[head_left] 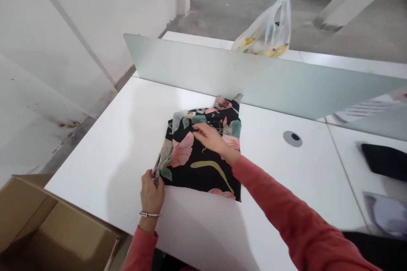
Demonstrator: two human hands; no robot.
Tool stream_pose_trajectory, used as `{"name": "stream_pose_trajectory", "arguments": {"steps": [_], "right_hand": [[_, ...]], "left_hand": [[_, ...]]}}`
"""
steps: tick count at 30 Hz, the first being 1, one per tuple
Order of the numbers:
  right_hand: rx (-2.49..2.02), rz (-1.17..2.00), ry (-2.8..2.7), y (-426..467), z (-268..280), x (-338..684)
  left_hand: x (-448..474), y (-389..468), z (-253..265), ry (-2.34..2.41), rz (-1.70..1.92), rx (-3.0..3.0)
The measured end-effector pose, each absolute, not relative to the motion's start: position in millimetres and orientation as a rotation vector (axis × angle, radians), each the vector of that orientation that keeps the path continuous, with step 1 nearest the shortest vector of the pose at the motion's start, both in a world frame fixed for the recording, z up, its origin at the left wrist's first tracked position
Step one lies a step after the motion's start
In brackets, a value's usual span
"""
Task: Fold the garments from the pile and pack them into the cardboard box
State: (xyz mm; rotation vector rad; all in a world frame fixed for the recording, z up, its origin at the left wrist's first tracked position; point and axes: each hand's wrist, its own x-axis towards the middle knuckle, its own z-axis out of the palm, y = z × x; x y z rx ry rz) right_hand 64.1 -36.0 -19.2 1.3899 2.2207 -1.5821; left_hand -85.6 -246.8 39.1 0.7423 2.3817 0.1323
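Observation:
A folded black garment [213, 173] with pink flowers and green leaves lies on the white table [111, 144]; its exact kind cannot be made out. At its near left corner, my left hand [151, 194] pinches the edge of the cloth between thumb and fingers. My right hand [210, 136] is over the upper middle of the garment, fingers stretched to the left and slightly bent, close to the cloth or touching it. Nothing shows in its grasp. The far end of the garment is rumpled, with one corner sticking up against the frosted divider [197, 67].
An open cardboard box [73, 233] stands at the lower left, below the table edge. Behind the divider sits a plastic bag [270, 29] with yellow things inside. On the right are a cable hole cover [292, 138], a dark flat object [386, 161] and a clear packet [388, 214].

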Motion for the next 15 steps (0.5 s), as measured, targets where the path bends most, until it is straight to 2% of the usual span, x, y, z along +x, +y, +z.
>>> {"name": "stream_pose_trajectory", "arguments": {"steps": [5, 9, 15], "right_hand": [[2.180, -1.194, 1.670, -20.9, 3.2, 184.2], [2.261, -1.127, 1.352, -41.3, 3.7, 223.4], [2.303, -1.229, 1.237, -36.0, -23.9, 197.4]], "left_hand": [[-101.5, -202.7, 27.3, 2.328, 0.255, 1.313], [-105.9, -138.4, -3.8, 2.182, 0.077, 1.337], [-106.5, -88.8, -30.2, 2.139, -0.277, 1.056]]}}
